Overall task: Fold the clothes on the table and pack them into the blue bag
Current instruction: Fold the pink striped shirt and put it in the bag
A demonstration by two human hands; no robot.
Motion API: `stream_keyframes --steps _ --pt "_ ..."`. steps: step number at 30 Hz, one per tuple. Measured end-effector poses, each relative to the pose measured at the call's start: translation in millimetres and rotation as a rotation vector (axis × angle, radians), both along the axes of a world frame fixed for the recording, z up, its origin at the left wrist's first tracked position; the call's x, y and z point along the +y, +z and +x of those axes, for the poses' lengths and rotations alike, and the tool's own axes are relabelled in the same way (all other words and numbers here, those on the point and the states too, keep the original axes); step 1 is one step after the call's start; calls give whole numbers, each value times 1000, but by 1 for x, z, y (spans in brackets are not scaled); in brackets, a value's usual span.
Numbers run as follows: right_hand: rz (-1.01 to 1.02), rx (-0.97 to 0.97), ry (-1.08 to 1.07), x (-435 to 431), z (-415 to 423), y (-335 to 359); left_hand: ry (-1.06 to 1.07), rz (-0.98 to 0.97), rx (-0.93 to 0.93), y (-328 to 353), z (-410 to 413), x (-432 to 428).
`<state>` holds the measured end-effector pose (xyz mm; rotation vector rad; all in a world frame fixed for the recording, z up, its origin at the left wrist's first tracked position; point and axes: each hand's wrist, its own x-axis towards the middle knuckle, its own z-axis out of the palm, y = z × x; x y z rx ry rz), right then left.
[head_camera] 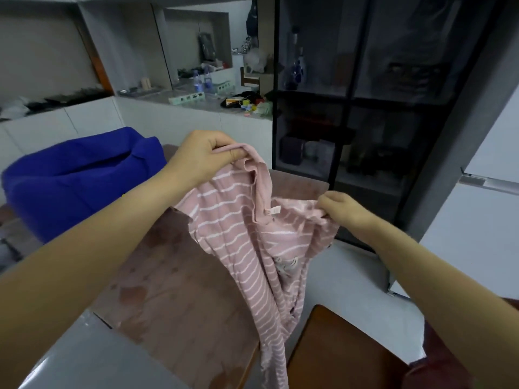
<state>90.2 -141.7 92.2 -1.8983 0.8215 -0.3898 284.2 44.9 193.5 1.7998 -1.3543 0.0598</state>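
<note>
A pink shirt with thin white stripes hangs in the air above the brown table, its lower part trailing down past the table's near edge. My left hand grips the shirt's collar edge at the top. My right hand pinches the fabric at the shoulder, lower and to the right. A small white label shows inside the collar. The blue bag sits at the table's far left with its mouth open.
A wooden chair seat stands at the lower right beside the table. A dark glass-door cabinet rises behind the table. A cluttered white counter runs along the back. A white surface lies at the near left.
</note>
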Motion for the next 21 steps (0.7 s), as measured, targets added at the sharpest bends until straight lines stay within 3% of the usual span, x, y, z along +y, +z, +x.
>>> stream_keyframes --steps 3,6,11,17,19,21 --pt "79 37 235 19 7 -9 21 -2 19 0 5 7" --pt "-97 230 321 37 22 -20 46 -19 48 0 10 15" --pt "-423 219 96 21 26 -20 121 -16 65 2 31 34" --pt "-756 124 -253 -46 -11 27 146 235 160 -11 55 62" --pt "-805 106 -297 -62 -22 42 90 366 251 -10 55 68" --pt "-806 104 -319 -69 -30 57 51 514 220 -8 52 71"
